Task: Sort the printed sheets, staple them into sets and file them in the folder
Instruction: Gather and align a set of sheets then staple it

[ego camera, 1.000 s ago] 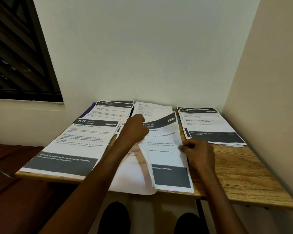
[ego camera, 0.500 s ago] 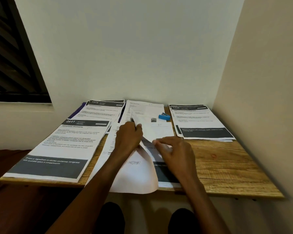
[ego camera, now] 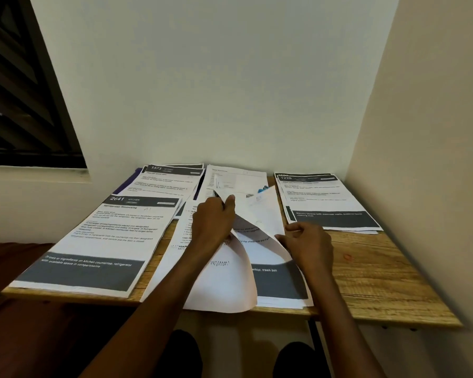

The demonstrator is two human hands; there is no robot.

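Head view: on the wooden desk (ego camera: 380, 271), the left hand (ego camera: 212, 221) curls around a pen and a lifted sheet (ego camera: 260, 211) of the centre stack (ego camera: 279, 285); the right hand (ego camera: 309, 245) pinches that sheet's lower edge. A blue stapler (ego camera: 263, 190) lies just behind.

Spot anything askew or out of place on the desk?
Yes. The centre stack overhangs the table's near edge, its top sheet bent upward between the left hand and right hand. The other piles lie flat.

Wooden table (ego camera: 372, 279) in a white-walled corner, dark louvred window (ego camera: 19, 85) at left.
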